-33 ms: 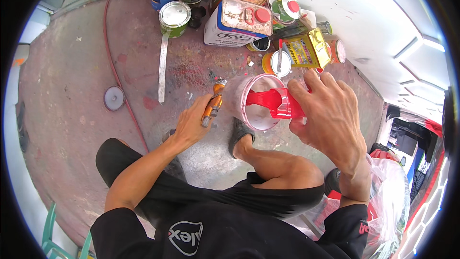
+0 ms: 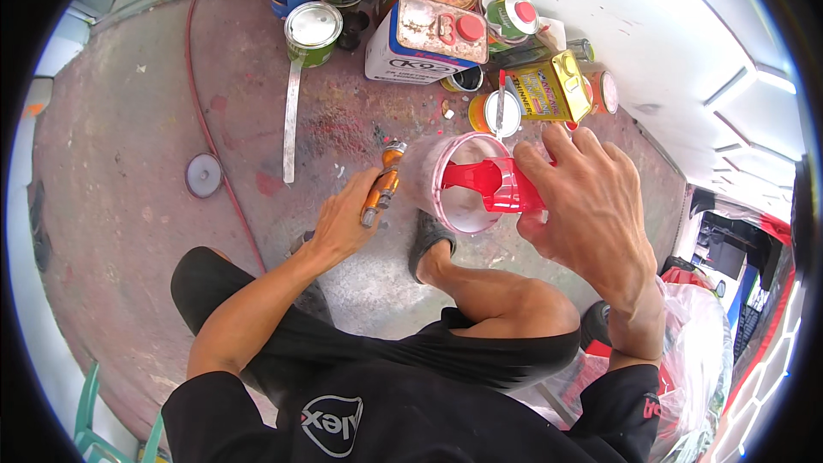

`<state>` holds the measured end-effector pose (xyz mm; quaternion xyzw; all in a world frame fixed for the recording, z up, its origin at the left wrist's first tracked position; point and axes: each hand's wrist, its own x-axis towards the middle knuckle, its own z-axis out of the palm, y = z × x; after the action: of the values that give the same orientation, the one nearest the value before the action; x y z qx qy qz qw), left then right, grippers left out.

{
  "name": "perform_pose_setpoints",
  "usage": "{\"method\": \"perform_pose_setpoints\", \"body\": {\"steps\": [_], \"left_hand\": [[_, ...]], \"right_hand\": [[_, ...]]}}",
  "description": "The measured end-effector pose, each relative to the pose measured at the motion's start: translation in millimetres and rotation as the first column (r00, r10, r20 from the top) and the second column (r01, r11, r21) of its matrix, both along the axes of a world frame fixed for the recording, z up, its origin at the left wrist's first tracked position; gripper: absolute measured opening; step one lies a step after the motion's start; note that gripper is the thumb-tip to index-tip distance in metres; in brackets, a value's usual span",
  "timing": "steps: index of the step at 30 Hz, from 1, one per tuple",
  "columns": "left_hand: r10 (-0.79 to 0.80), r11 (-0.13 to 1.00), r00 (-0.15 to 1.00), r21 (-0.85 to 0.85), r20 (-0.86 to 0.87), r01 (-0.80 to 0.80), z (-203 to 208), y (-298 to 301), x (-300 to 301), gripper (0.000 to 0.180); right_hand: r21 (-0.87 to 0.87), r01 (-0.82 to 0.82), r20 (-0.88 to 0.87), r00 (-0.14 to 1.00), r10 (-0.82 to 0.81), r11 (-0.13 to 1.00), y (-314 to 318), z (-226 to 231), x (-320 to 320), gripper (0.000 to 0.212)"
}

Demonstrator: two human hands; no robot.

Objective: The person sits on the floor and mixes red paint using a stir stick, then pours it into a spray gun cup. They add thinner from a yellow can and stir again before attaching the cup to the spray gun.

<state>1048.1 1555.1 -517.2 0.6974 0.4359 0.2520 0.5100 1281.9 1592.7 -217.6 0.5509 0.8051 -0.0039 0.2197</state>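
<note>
My left hand (image 2: 341,216) is closed round an orange and silver spray gun (image 2: 385,184). Beside the gun, a translucent, pink-stained cup (image 2: 439,206) has its round mouth turned up towards me; whether it is fixed to the gun is hidden. At its right rim, my right hand (image 2: 591,201) grips a small paint cup (image 2: 514,187), tilted left and coated in glossy red. From its lip a tongue of red paint (image 2: 471,177) reaches over the mouth of the larger cup. My right fingertips are partly hidden behind the paint cup.
Along the white wall stand several paint tins (image 2: 313,27), a white and blue thinner can (image 2: 429,39) and a yellow can (image 2: 549,90). A metal stirring strip (image 2: 291,124) sticks out from a green tin. A red hose (image 2: 195,90) crosses the floor at left, near a round disc (image 2: 204,176).
</note>
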Motion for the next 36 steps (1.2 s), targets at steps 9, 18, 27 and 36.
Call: {"method": "perform_pose_setpoints", "body": {"steps": [9, 18, 27, 36], "left_hand": [[-0.001, 1.0, 1.0, 0.005, 0.006, 0.001, 1.2, 3.7, 3.5, 0.064], [0.024, 0.999, 1.0, 0.021, 0.004, -0.024, 3.8, -1.6, -2.1, 0.06], [0.149, 0.987, 0.987, -0.063, 0.056, -0.146, -6.3, -6.5, -25.1, 0.054], [0.476, 0.85, 0.878, -0.231, -0.046, -0.473, -26.7, -22.6, -68.0, 0.034]], "right_hand": [[0.063, -0.136, 0.095, 0.987, 0.13, 0.989, 9.4, 2.9, -15.4, 0.049], [0.11, -0.24, 0.153, 0.963, 0.223, 0.964, 9.0, 1.0, -24.1, 0.054], [0.187, -0.056, -0.295, 0.949, 0.111, 0.981, 4.2, -28.2, -13.3, 0.066], [-0.199, 0.444, -0.928, 0.201, -0.313, 0.874, 60.1, -278.1, -4.2, 0.063]]}}
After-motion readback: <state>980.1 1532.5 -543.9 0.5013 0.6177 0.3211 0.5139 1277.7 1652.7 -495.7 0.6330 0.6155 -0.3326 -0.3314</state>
